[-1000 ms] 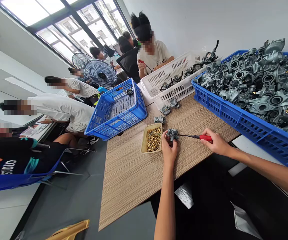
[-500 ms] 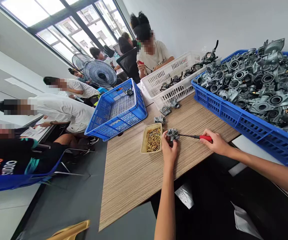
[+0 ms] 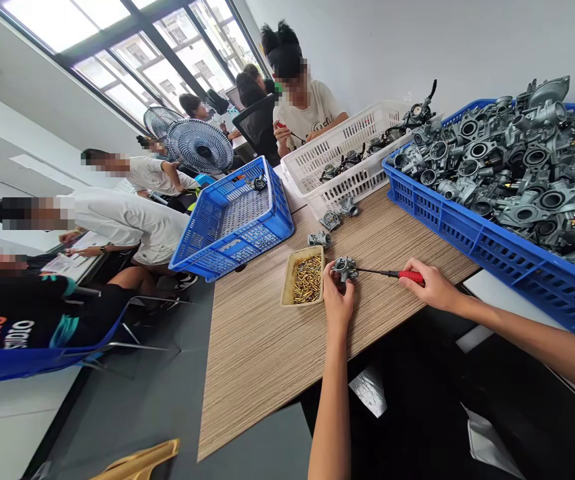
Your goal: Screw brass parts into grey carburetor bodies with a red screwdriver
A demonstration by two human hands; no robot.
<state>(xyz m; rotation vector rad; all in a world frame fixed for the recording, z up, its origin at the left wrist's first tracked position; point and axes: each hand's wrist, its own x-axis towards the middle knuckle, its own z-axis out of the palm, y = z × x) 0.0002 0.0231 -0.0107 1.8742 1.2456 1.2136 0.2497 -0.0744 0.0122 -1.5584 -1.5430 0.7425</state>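
My left hand (image 3: 338, 293) is closed around a grey metal carburetor body (image 3: 346, 268) and steadies it at the tabletop. In my right hand (image 3: 432, 285) is the red handle of a screwdriver (image 3: 387, 273), its dark shaft pointing left. The tip meets the right side of the carburetor; the exact contact point is too small to make out. Just left of my left hand stands a small cream tub (image 3: 287, 293) full of brass jets (image 3: 308, 279). Beyond the tub, several loose carburetor bodies (image 3: 319, 239) lie on the wood-grain table (image 3: 252, 333).
A blue crate (image 3: 467, 230) heaped with carburetors stands at the right. Behind the table are a white crate (image 3: 317, 160) with some carburetors and a blue crate (image 3: 232, 250) holding one part. Across from me a person (image 3: 312, 103) holds a red-handled tool. Others sit at the left.
My hands, the carburetor and the screwdriver show almost no movement. Two people at the left have shifted slightly.
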